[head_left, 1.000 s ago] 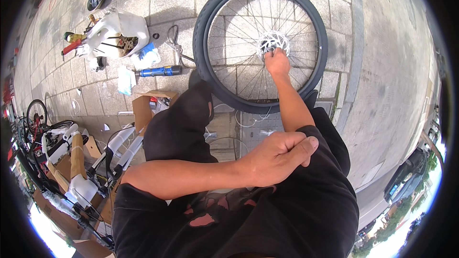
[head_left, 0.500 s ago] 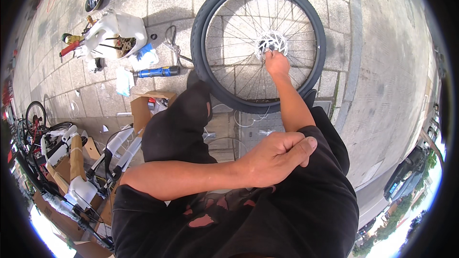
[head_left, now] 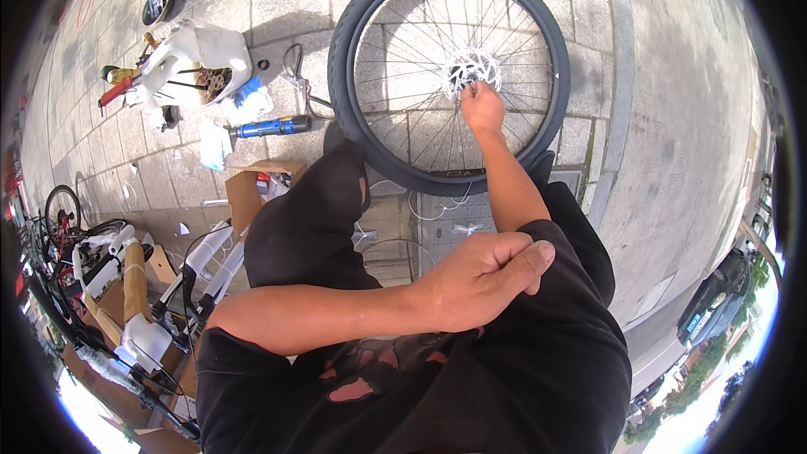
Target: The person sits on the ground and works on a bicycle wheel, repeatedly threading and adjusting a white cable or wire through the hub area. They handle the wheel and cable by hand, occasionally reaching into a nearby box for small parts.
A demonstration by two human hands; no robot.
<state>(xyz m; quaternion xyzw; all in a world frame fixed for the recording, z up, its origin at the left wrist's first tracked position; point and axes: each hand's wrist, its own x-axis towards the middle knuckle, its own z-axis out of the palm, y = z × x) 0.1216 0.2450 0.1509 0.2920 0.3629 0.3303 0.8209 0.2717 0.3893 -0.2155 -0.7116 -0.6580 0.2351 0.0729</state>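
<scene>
A bicycle wheel (head_left: 551,50) with a black tyre lies in front of me, a silver slotted brake disc (head_left: 486,65) at its centre. My right hand (head_left: 482,111) reaches down to the hub, fingers pinched on a small part there that I cannot make out. Resting near my right thigh, my left hand (head_left: 481,282) is curled into a fist; anything inside it is hidden. Left of the wheel lie a blue-and-black cylindrical tool (head_left: 273,126), a blue-and-white packet (head_left: 246,99) and a metal tool (head_left: 298,80).
A white plastic container (head_left: 227,59) with tools sits upper left, an open cardboard box (head_left: 245,197) by my left leg. Bicycle parts (head_left: 134,286), partly wrapped, crowd the lower left near a bicycle (head_left: 63,219). A dark car (head_left: 714,294) shows at the far right, beyond grey pavement (head_left: 664,118).
The view has shifted slightly, moving the scene a little up and left. My right hand's fingers have moved slightly at the hub; my left fist stays still.
</scene>
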